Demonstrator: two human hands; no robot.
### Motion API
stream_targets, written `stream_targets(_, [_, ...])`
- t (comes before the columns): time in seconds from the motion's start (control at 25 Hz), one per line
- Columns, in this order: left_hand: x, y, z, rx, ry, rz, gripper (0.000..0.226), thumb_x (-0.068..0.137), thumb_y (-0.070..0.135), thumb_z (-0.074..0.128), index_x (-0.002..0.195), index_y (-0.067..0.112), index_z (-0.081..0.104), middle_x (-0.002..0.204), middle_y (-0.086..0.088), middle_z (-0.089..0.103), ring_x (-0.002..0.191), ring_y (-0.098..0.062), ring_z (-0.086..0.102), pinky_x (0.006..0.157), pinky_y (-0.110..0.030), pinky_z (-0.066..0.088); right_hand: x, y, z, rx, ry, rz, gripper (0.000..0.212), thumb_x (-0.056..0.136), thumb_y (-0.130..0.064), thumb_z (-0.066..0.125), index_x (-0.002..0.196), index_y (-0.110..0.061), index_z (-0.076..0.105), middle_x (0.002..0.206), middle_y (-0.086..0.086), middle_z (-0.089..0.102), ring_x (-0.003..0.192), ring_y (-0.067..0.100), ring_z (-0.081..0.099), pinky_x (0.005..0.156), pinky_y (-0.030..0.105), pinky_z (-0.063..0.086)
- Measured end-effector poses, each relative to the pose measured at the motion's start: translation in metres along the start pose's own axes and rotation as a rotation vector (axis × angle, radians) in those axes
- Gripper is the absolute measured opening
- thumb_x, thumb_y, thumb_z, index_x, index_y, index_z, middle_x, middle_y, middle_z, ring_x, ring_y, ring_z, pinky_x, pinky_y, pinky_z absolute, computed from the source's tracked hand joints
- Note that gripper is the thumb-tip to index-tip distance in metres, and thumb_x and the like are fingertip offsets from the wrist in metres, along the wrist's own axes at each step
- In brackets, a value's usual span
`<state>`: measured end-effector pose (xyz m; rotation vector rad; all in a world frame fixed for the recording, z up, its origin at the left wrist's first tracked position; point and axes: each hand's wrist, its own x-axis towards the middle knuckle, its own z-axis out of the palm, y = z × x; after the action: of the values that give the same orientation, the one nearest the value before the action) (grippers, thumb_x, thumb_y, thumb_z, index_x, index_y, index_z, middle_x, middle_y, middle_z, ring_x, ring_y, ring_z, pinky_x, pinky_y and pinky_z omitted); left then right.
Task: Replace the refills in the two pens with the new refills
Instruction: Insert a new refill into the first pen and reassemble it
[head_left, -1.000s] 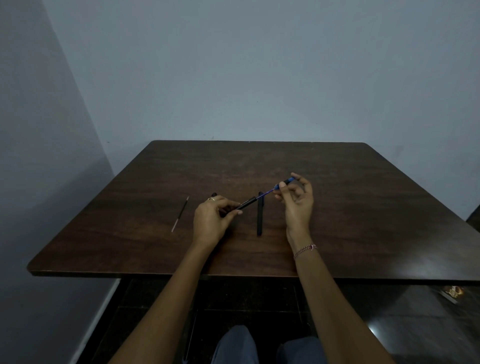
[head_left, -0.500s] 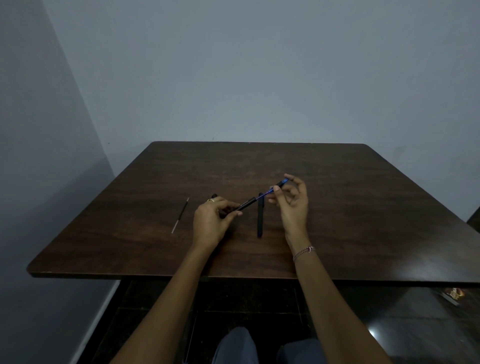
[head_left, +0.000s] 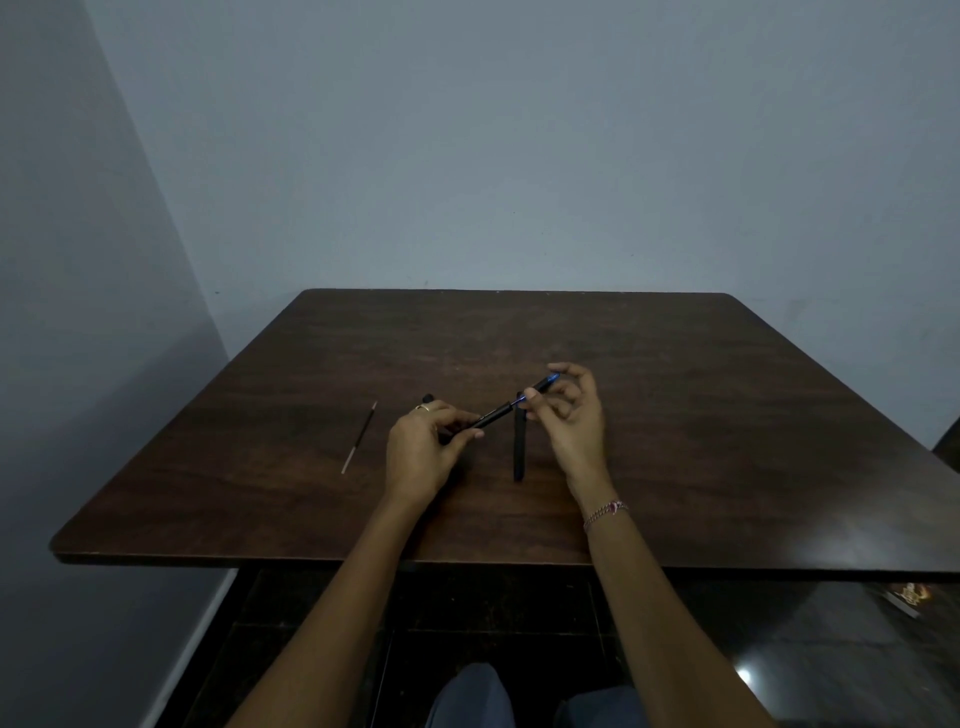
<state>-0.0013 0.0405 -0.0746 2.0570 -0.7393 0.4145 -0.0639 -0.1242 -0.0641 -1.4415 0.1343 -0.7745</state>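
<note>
Left hand (head_left: 423, 447) grips black pen barrel (head_left: 493, 415); right hand (head_left: 571, 415) pinches its blue end (head_left: 543, 385). Second pen (head_left: 519, 447) and loose refill (head_left: 359, 439) lie on table (head_left: 727, 441).

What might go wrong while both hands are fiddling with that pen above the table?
The blue-tipped piece pinched in the right hand looks slim; forcing it at an angle into the black barrel in the left hand could bend it. The thin refill lying loose on the table could roll or be knocked away. The second pen lies directly under the hands.
</note>
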Motion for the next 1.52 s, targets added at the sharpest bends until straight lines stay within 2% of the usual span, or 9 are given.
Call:
stream_targets(0.2, [-0.0004,-0.0011,0.0001,-0.025,0.013,-0.001,0.02,0.072,0.023,0.08,0.091,0.026,0.075,0.076,0.025,0.059,0.074,0.001,0.06,0.067,-0.012,0.048,-0.0018,-0.0002,0.0019,-0.048,-0.108,-0.009,0.022,0.087,-0.007,0.064,0.096,-0.027,0.062,0.096,0.002,0.068,0.086,0.007,0.068,0.067,0.017,0.054])
stream_targets(0.32, [0.0,-0.0007,0.0003,-0.019,0.017,-0.005,0.02,0.071,0.023,0.08,0.091,0.026,0.075,0.076,0.025,0.059,0.075,0.002,0.06,0.067,-0.012,0.047,0.0001,0.0006,0.0011,-0.048,-0.106,0.007,0.023,0.09,-0.007,0.058,0.099,-0.028,0.061,0.105,0.011,0.067,0.092,0.009,0.067,0.067,0.015,0.053])
stream_targets(0.52, [-0.0005,0.0001,-0.001,-0.006,0.012,-0.001,0.02,0.072,0.023,0.079,0.092,0.026,0.075,0.076,0.027,0.058,0.077,0.005,0.058,0.067,-0.01,0.046,0.0005,0.0032,0.0011,-0.009,-0.099,0.0,0.031,0.09,-0.006,0.059,0.109,-0.029,0.054,0.101,0.015,0.069,0.092,0.017,0.068,0.069,0.019,0.054])
stream_targets(0.68, [-0.0005,0.0014,-0.0014,-0.017,0.018,0.011,0.017,0.074,0.022,0.077,0.092,0.025,0.075,0.076,0.028,0.058,0.078,0.005,0.058,0.067,-0.011,0.045,0.0018,0.0046,0.0005,-0.001,-0.091,0.0,0.03,0.088,-0.006,0.062,0.108,-0.027,0.054,0.098,0.016,0.069,0.09,0.018,0.068,0.072,0.02,0.054])
stream_targets(0.88, [-0.0004,0.0008,-0.0009,-0.03,-0.006,0.03,0.015,0.077,0.021,0.075,0.091,0.024,0.075,0.078,0.025,0.059,0.079,0.005,0.058,0.067,-0.007,0.043,0.0018,0.0019,-0.0014,0.002,-0.065,0.029,0.019,0.086,-0.007,0.065,0.097,-0.022,0.061,0.085,0.002,0.068,0.075,0.005,0.067,0.069,0.017,0.053])
stream_targets(1.08, [0.0001,0.0004,-0.0008,-0.151,-0.083,0.0,0.015,0.077,0.017,0.075,0.09,0.024,0.074,0.083,0.017,0.065,0.083,0.002,0.06,0.068,-0.008,0.044,0.0011,-0.0013,-0.0019,0.101,-0.058,0.073,0.019,0.085,-0.005,0.065,0.099,-0.019,0.066,0.083,0.001,0.068,0.067,0.003,0.064,0.064,0.015,0.052])
stream_targets(1.24, [0.0009,0.0,-0.0034,-0.364,-0.221,-0.194,0.019,0.076,0.016,0.076,0.081,0.034,0.071,0.08,0.01,0.07,0.078,0.002,0.062,0.068,-0.011,0.046,0.0002,0.0007,-0.0014,0.049,-0.113,0.137,0.012,0.09,-0.013,0.06,0.094,-0.02,0.069,0.087,-0.002,0.067,0.071,-0.001,0.061,0.067,0.014,0.049])
stream_targets(1.4, [0.0006,-0.0004,-0.0049,-0.436,-0.277,-0.254,0.016,0.074,0.018,0.078,0.08,0.032,0.073,0.082,0.001,0.073,0.079,-0.008,0.066,0.068,-0.011,0.049,0.0001,-0.0005,0.0002,0.001,-0.097,0.143,0.005,0.088,-0.018,0.064,0.088,-0.018,0.069,0.08,-0.005,0.068,0.071,-0.003,0.061,0.067,0.012,0.048])
stream_targets(1.52, [0.0004,0.0003,-0.0054,-0.438,-0.314,-0.267,0.012,0.074,0.02,0.078,0.082,0.028,0.074,0.082,-0.009,0.073,0.079,-0.017,0.067,0.072,-0.021,0.051,-0.0001,-0.0011,-0.0007,-0.037,-0.091,0.129,0.002,0.085,-0.019,0.067,0.084,-0.017,0.068,0.077,-0.006,0.068,0.069,-0.005,0.062,0.066,0.01,0.048])
